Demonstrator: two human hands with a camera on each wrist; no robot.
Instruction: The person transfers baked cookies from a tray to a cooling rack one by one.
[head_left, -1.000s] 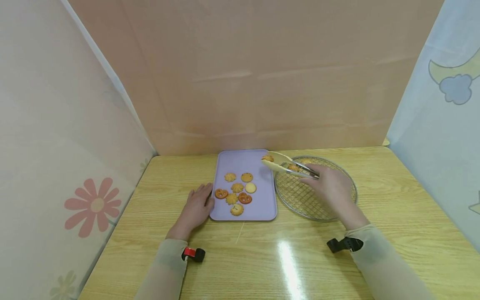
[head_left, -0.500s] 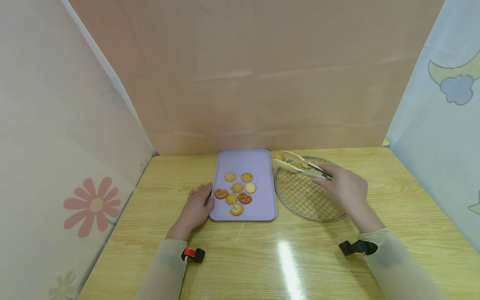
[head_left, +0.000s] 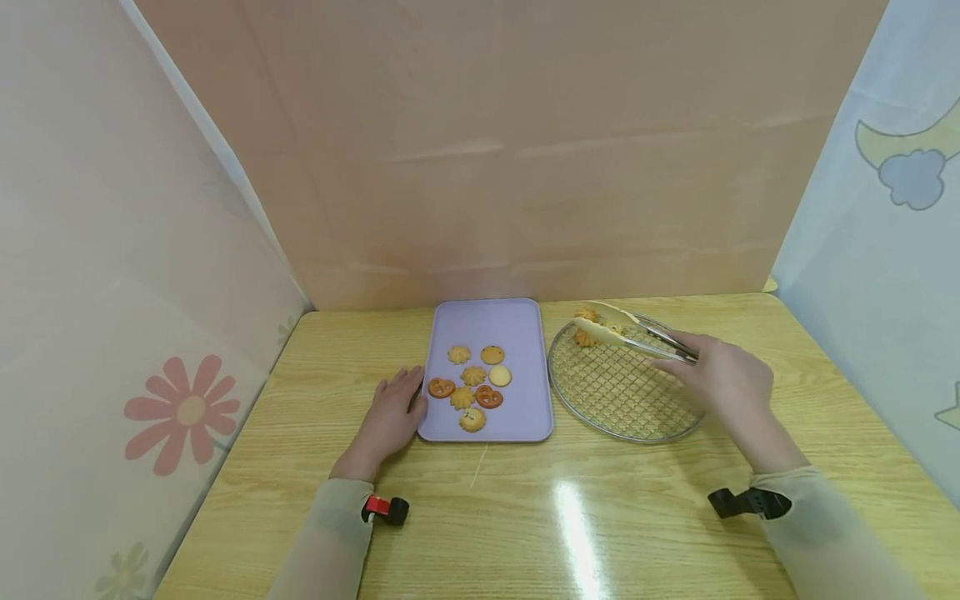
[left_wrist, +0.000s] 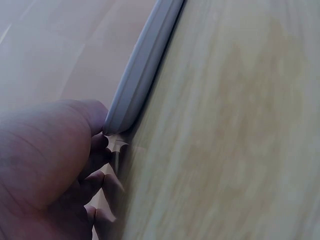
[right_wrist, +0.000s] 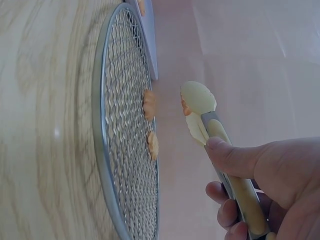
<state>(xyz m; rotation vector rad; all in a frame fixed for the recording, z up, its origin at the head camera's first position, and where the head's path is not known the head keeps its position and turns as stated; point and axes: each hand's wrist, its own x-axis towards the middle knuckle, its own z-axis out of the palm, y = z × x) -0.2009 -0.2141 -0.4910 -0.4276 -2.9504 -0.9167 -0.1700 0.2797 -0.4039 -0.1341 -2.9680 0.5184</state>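
My right hand grips a pair of tongs with pale scoop-shaped tips. Between the tips is a ridged brown cookie, mostly hidden by them. The tongs hang above the far left part of a round wire rack. Two cookies lie on the mesh in the right wrist view: a browner cookie and a paler cookie. My left hand rests on the table at the left edge of a lilac tray; its thumb touches the rim.
Several cookies sit on the tray, among them a pretzel cookie, a plain round cookie and flower-shaped cookies. Tray and rack stand side by side on a wooden table. A brown backdrop rises behind, and printed sheets flank both sides.
From over the tray's right edge, my right hand has moved right, carrying the tongs and their cookie back above the rack. My left hand and the cookies on the tray have stayed put.
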